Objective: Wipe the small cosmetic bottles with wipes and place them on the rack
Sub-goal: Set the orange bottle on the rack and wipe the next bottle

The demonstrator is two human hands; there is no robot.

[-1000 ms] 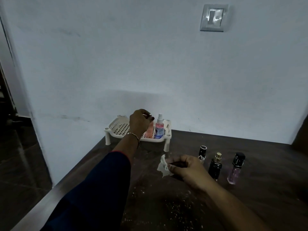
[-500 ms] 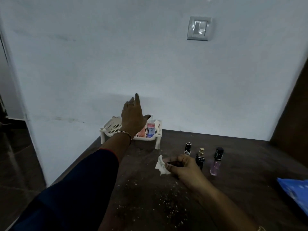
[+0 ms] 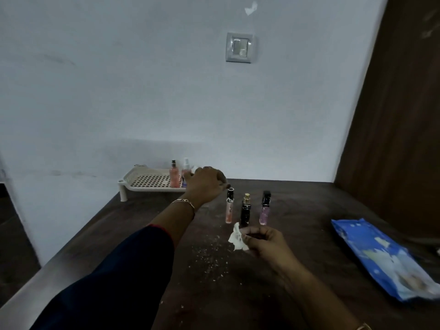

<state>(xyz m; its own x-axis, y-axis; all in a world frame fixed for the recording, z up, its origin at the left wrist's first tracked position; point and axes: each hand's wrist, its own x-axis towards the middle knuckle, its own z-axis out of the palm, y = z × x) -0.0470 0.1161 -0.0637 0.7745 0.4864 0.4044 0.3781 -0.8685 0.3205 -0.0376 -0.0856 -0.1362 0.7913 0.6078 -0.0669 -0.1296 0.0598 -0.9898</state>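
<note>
Head view: dark brown table [image 3: 309, 206] against a pale wall. Cream perforated rack [image 3: 133, 184] stands at the far left corner of the table, close to the wall. Two bottles are upright at the rack's right end: peach bottle [image 3: 174, 178] with a dark cap and, just beside it, pink spray bottle [image 3: 186, 169], its lower part hidden behind the left hand. Left hand [image 3: 205, 184] is stretched out above the table, between the rack's right end and the row of loose bottles. Its fingers are loosely curled downward and nothing is visible in them; one fingertip lies just beside the cap of the nearest loose bottle, contact not discernible. Bracelet [image 3: 184, 202] on the left wrist, dark blue sleeve [image 3: 114, 277] on the forearm. Three bottles stand upright in a row on the table, close together but apart: slim peach tube [image 3: 229, 209] with a black cap, black bottle [image 3: 245, 211] with a gold cap, lilac bottle [image 3: 264, 210] with a black cap. Right hand [image 3: 265, 242] is just in front of this row, thumb and fingers pinching a crumpled white wipe [image 3: 237, 238]. White specks [image 3: 207, 254] are scattered on the table near the hands. Blue wipes pack [image 3: 385, 258] lies flat at the right, well apart from the bottles. Wall switch [image 3: 240, 47] is above.
</note>
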